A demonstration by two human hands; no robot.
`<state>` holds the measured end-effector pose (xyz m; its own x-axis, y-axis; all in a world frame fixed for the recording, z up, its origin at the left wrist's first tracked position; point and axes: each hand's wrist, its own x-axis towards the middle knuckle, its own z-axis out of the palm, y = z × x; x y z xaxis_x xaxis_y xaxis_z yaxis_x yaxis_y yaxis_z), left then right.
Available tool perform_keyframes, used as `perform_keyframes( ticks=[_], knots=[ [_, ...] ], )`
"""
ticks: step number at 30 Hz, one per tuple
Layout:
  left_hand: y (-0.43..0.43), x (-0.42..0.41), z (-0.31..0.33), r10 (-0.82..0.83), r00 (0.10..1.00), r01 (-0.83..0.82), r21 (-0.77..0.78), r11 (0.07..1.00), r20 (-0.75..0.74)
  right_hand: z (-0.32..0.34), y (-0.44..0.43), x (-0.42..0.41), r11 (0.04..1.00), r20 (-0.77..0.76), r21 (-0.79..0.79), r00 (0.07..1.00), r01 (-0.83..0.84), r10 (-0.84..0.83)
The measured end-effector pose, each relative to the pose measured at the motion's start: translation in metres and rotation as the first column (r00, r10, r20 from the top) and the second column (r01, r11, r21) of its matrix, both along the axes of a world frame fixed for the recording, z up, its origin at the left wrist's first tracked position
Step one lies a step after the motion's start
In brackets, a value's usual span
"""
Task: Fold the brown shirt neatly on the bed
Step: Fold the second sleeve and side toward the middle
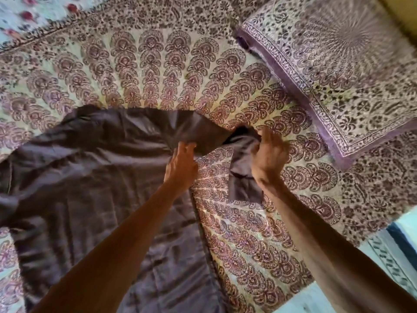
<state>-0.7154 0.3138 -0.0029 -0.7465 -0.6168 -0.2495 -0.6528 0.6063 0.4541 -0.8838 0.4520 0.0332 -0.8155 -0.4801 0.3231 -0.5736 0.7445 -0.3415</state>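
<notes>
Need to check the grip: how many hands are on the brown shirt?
2. The left hand holds the brown shirt by its sleeve; the right hand grips the sleeve's end.

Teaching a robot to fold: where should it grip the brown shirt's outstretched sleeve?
Near its outer end, from above on the pillow side, where the right hand grips it: the sleeve stretches that way off the brown shirt, and its tip hangs loose.

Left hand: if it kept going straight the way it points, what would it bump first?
The left hand likely meets the brown shirt's sleeve first, right at its fingers; beyond lies the patterned bedspread.
</notes>
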Motion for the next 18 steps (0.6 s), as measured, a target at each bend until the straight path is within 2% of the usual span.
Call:
perform_keyframes(
  ticks=[2,5,7,8,10,11,12,13,15,16,17,18],
  knots=[
    [-0.003,-0.009,-0.001,0.064,0.997,-0.064,-0.007,0.998,-0.047,0.009,-0.007,-0.027,0.990,-0.187,-0.072,0.977,-0.123,0.108],
    [-0.009,-0.019,0.002,0.226,0.971,-0.227,-0.001,0.974,-0.078,0.006,-0.006,-0.023,0.928,-0.171,0.008,0.914,-0.372,0.368],
    [-0.012,-0.025,0.002,0.281,0.955,-0.282,-0.001,0.959,-0.101,-0.006,0.006,-0.005,0.827,-0.014,0.143,0.835,-0.543,0.551],
    [-0.014,-0.026,0.002,0.284,0.953,-0.286,-0.005,0.958,-0.105,-0.012,0.013,0.003,0.742,0.152,0.237,0.778,-0.628,0.610],
    [-0.017,-0.032,-0.001,0.243,0.965,-0.247,-0.033,0.968,-0.100,-0.021,0.022,0.008,0.601,0.501,0.358,0.690,-0.715,0.522],
    [-0.017,-0.034,-0.002,0.213,0.973,-0.218,-0.048,0.975,-0.092,-0.022,0.024,0.006,0.622,0.603,0.326,0.663,-0.712,0.444],
    [-0.018,-0.037,-0.004,0.180,0.980,-0.185,-0.060,0.981,-0.085,-0.022,0.024,0.001,0.708,0.642,0.246,0.659,-0.662,0.393],
    [-0.018,-0.039,-0.006,0.147,0.986,-0.153,-0.069,0.986,-0.084,-0.021,0.023,-0.004,0.813,0.618,0.160,0.700,-0.559,0.359],
    [-0.019,-0.045,-0.010,0.079,0.993,-0.086,-0.081,0.993,-0.091,-0.023,0.021,-0.019,0.964,0.427,0.051,0.878,-0.263,0.217],
    [-0.019,-0.047,-0.013,0.051,0.994,-0.059,-0.085,0.995,-0.093,-0.026,0.021,-0.029,0.991,0.344,0.045,0.933,-0.126,0.103],
    [-0.019,-0.049,-0.015,0.029,0.995,-0.038,-0.090,0.995,-0.093,-0.034,0.021,-0.043,0.998,0.307,0.060,0.952,-0.013,-0.006],
    [-0.019,-0.051,-0.015,0.011,0.996,-0.020,-0.093,0.995,-0.089,-0.040,0.021,-0.054,0.994,0.334,0.099,0.939,0.054,-0.084]
  ],
)
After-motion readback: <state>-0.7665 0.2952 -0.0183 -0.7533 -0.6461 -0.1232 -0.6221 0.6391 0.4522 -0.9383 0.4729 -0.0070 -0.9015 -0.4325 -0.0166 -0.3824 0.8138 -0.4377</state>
